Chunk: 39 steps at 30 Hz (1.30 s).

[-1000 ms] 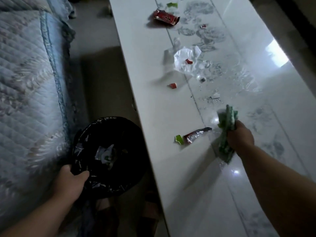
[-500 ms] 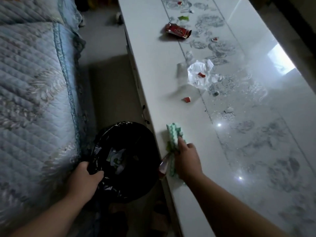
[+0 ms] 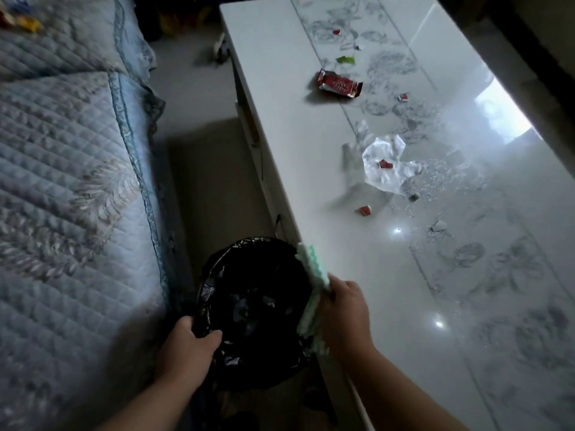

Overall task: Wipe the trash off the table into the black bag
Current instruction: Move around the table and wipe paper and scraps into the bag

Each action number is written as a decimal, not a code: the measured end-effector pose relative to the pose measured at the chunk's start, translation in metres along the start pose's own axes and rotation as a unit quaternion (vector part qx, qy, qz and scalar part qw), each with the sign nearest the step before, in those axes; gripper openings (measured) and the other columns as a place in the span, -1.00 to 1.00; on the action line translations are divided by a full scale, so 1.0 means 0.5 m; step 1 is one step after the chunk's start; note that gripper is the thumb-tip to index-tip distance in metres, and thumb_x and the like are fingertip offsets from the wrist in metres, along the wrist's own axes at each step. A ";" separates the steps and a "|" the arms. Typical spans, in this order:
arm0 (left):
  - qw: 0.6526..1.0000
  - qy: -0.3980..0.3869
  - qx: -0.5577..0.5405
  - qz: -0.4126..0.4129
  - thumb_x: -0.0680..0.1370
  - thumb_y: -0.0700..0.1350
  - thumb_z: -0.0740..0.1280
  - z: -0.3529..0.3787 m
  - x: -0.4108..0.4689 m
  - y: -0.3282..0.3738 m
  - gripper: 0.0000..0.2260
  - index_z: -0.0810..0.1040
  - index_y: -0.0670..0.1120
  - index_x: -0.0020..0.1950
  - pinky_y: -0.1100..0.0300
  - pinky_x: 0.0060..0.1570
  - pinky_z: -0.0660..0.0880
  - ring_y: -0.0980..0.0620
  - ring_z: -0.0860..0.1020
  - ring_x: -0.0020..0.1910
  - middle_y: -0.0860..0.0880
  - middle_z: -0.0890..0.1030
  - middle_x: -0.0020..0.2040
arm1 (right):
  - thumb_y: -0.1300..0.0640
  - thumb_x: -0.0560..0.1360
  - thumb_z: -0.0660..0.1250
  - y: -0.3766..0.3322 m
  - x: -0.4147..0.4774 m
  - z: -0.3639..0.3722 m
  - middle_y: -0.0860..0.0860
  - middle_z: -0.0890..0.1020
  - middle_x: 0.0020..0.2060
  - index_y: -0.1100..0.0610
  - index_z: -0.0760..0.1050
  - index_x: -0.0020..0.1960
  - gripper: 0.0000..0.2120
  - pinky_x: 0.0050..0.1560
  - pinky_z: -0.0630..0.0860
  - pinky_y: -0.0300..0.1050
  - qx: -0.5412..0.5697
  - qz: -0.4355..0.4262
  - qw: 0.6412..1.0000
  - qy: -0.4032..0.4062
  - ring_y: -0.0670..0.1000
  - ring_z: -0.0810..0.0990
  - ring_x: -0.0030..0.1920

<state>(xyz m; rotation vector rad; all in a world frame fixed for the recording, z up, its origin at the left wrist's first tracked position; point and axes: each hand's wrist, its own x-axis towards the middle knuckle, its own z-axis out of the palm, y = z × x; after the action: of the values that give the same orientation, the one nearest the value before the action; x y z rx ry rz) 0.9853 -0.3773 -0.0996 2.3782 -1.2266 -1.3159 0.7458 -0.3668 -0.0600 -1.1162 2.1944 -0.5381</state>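
Observation:
My left hand (image 3: 186, 348) grips the rim of the black bag (image 3: 252, 309), which hangs open below the white table's (image 3: 311, 188) left edge. At that edge my right hand (image 3: 345, 312) holds a green and white cloth (image 3: 312, 284), partly over the bag's mouth. Pale scraps lie inside the bag. Farther up the table lie a red wrapper (image 3: 339, 85), a crumpled clear plastic sheet (image 3: 384, 164) with a red scrap on it, a small red scrap (image 3: 364, 210), a green scrap (image 3: 345, 60) and several tiny bits.
A quilted blue bedspread (image 3: 68, 194) fills the left side, with a narrow strip of floor (image 3: 211, 181) between it and the table. The table top is glossy, with a grey flower pattern (image 3: 504, 275) on its right part.
My right hand swept the cloth leftwards across the table to its edge. The silver and green wrapper that lay on the table is gone from its top. My left hand kept hold of the bag.

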 end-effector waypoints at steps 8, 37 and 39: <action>0.998 0.041 0.037 0.022 0.37 -0.17 0.47 -0.030 0.083 0.090 -0.82 0.53 -0.20 -0.14 -0.03 -0.15 0.51 -0.23 0.58 -0.22 -0.25 0.61 -0.25 | 0.21 0.26 0.13 0.195 0.068 -0.223 0.24 0.53 -0.37 0.24 0.57 -0.16 -0.71 -0.37 0.32 -0.09 -0.004 0.262 0.934 0.244 0.22 0.47 -0.33; 0.992 0.111 0.065 0.004 0.40 -0.20 0.42 -0.042 0.146 0.270 -0.87 0.53 -0.23 -0.16 0.13 -0.39 0.29 -0.12 0.46 -0.36 -0.21 0.55 -0.32 | 0.23 0.49 0.20 0.063 0.429 -0.139 0.03 0.30 -0.03 -0.02 0.27 0.43 -0.47 0.04 0.35 -0.12 0.004 0.112 0.993 0.037 0.02 0.35 -0.08; 0.992 0.109 0.062 0.010 0.41 -0.21 0.41 -0.044 0.141 0.281 -0.87 0.53 -0.23 -0.14 0.13 -0.40 0.28 -0.12 0.47 -0.36 -0.22 0.56 -0.32 | 0.19 0.49 0.22 0.032 0.411 -0.098 0.02 0.29 -0.04 -0.04 0.26 0.44 -0.47 0.03 0.33 -0.15 0.017 0.114 0.993 0.032 0.02 0.35 -0.10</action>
<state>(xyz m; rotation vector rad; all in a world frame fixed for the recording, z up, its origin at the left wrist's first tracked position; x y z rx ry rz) 0.9398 -0.5249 -0.0628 2.5058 -1.2962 -0.9695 0.6094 -0.5231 -0.1026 -0.8255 2.3220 -0.5139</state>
